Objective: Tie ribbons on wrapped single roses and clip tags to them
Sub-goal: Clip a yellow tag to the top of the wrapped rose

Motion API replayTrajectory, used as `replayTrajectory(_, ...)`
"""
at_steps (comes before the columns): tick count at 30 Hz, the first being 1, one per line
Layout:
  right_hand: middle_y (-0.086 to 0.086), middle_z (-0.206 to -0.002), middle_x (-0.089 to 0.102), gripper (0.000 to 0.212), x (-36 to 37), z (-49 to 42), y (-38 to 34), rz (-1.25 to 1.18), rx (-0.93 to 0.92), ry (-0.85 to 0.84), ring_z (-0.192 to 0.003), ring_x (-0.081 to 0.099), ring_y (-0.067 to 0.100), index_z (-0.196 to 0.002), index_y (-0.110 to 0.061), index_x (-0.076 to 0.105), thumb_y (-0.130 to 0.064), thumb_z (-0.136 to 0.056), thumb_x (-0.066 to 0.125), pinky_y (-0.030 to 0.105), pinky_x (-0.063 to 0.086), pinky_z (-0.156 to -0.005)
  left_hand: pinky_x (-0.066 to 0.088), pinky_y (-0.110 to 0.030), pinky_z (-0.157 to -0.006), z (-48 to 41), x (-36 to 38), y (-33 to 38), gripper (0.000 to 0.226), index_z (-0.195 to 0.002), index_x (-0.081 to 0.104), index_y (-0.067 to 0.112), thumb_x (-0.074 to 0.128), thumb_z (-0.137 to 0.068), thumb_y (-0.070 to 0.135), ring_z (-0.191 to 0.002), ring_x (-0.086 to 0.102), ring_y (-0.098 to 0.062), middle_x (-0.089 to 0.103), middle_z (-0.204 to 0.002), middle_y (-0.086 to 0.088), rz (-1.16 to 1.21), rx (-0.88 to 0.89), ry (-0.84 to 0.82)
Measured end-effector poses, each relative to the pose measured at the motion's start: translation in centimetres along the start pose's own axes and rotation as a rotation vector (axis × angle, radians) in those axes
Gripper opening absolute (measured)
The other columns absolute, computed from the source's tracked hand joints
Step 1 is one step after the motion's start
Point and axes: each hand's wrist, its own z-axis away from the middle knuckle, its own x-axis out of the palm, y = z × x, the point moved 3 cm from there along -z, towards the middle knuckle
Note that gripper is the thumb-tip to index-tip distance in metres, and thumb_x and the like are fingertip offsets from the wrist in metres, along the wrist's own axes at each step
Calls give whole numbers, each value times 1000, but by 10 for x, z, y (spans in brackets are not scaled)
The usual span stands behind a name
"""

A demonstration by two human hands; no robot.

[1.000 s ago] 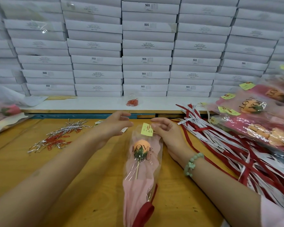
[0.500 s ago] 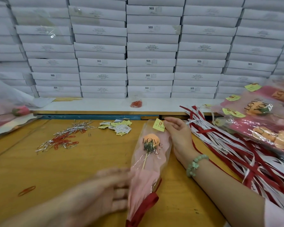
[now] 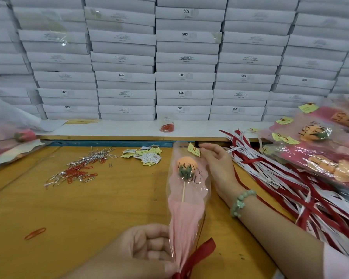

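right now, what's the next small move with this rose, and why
Probably lift the wrapped rose onto the tagged pile at right: its yellow tag is clipped at the top, the red ribbon is on at the base, and the left hand grips the lower wrap.

Tabletop (image 3: 79,214) room left, ribbons (image 3: 290,188) (heaped) right

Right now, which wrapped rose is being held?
The centre rose: the left hand grips its base, and the right hand touches its top by the tag. The others lie in the right pile and left pile.
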Motion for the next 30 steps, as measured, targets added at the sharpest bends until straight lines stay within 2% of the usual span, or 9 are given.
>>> replayTrajectory(4, -12, -110, 68, 20, 4, 3, -12, 85, -26, -46, -89, 61, 1, -116, -22, 63, -18, -99, 52, 11, 50, -64, 53, -30, -89, 6, 3, 6, 54, -116, 69, 21, 89, -67, 18, -100, 67, -23, 69, -116, -17, -11, 17, -18)
replayTrajectory(9, 0, -131, 55, 29, 1, 12, -37, 112, 91, -85, -119, 53, 14, -131, -19, 49, -23, -102, 46, 37, 49, -100, 51, -31, -91, 7, 1, 5, 55, -119, 67, 20, 89, -68, 17, -102, 65, -25, 67, -119, -18, 1, 40, -16)
replayTrajectory(14, 11, -136, 54, 39, -10, 64, -59, -232, 444, -197, -125, 52, 24, -138, -11, 46, -27, -102, 45, 45, 47, -95, 54, -31, -89, 8, 1, 4, 59, -115, 71, 18, 93, -60, 15, -103, 67, -27, 66, -121, -20, 69, 98, 9)
replayTrajectory(17, 14, -128, 61, 43, -16, 113, -57, -200, 630, -297, -117, 58, 28, -131, -9, 53, -33, -95, 52, 45, 52, -85, 54, -30, -88, 7, 1, 3, 63, -114, 70, 11, 94, -57, 12, -107, 66, -31, 65, -122, -23, 120, 132, 15)
replayTrajectory(19, 17, -111, 69, 49, -17, 144, -56, -204, 743, -397, -99, 67, 31, -119, -6, 60, -35, -79, 62, 46, 53, -79, 56, -30, -83, 7, 1, 3, 65, -112, 71, 9, 96, -52, 12, -103, 68, -31, 66, -118, -23, 146, 159, 47)
replayTrajectory(22, 13, -88, 73, 34, -16, 178, -57, -126, 782, -600, -76, 71, 23, -102, -4, 68, -21, -73, 71, 33, 57, -72, 56, -31, -83, 6, 1, 3, 63, -110, 73, 12, 97, -51, 12, -104, 68, -32, 67, -117, -23, 132, 169, 61)
replayTrajectory(24, 12, -80, 67, 24, -14, 188, -56, -62, 782, -664, -69, 66, 17, -101, -2, 67, -7, -78, 68, 19, 55, -64, 57, -32, -82, 5, 1, 1, 65, -107, 74, 15, 98, -47, 14, -100, 69, -32, 69, -115, -21, 129, 150, 79)
replayTrajectory(27, 15, -64, 59, 41, -13, 195, -56, -64, 831, -696, -56, 60, 19, -116, 10, 61, -11, -82, 55, 19, 51, -52, 55, -27, -80, 8, 7, 4, 66, -111, 72, 27, 98, -50, 21, -92, 71, -22, 73, -108, -12, 83, 160, 26)
replayTrajectory(30, 10, -69, 60, 57, -24, 190, -54, -76, 857, -661, -60, 63, 16, -119, 8, 60, -12, -66, 70, 18, 52, -58, 54, -25, -77, 12, 14, 8, 73, -116, 70, 28, 98, -49, 28, -88, 70, -18, 74, -104, -8, 36, 157, -14)
